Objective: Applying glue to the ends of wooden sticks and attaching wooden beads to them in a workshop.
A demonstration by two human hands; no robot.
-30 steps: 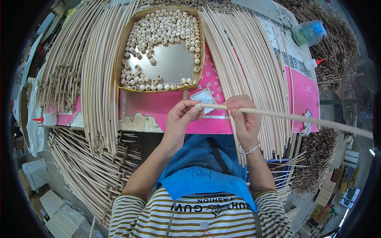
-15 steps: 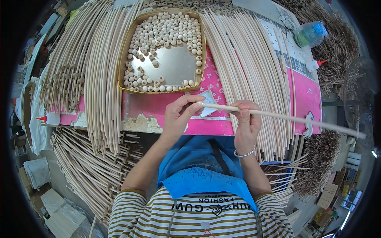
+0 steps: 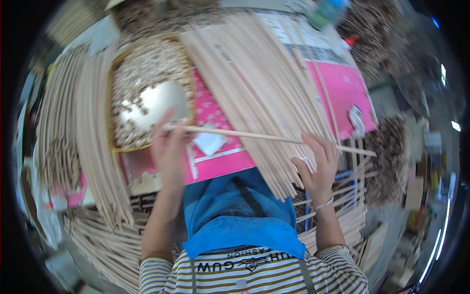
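Note:
A long pale wooden rod [image 3: 245,134] lies across in front of me, slanting slightly down to the right. At its left end my left hand [image 3: 169,149] pinches it, its fingers smeared by motion; whether a bead sits on that end I cannot tell. Further right my right hand [image 3: 320,169] holds the rod loosely, fingers bent over it and the thumb standing apart. Beyond my left hand is a yellow-rimmed tray [image 3: 115,117] of round wooden beads [image 3: 147,63]. A small white piece [image 3: 210,142], like paper or a packet, lies below the rod.
Bundles of rods lie on the pink-covered table [image 3: 338,93], one on the left [image 3: 95,132] and a wide one in the middle [image 3: 259,93]. Rods also hang below the table's left side. A crumpled white thing [image 3: 356,120] sits at the right edge; a greenish jar [image 3: 325,13] stands far right.
The view has turned and shifted to the right. My hands are wider apart: the right one has slid along the rod toward its far end, and its thumb has come away.

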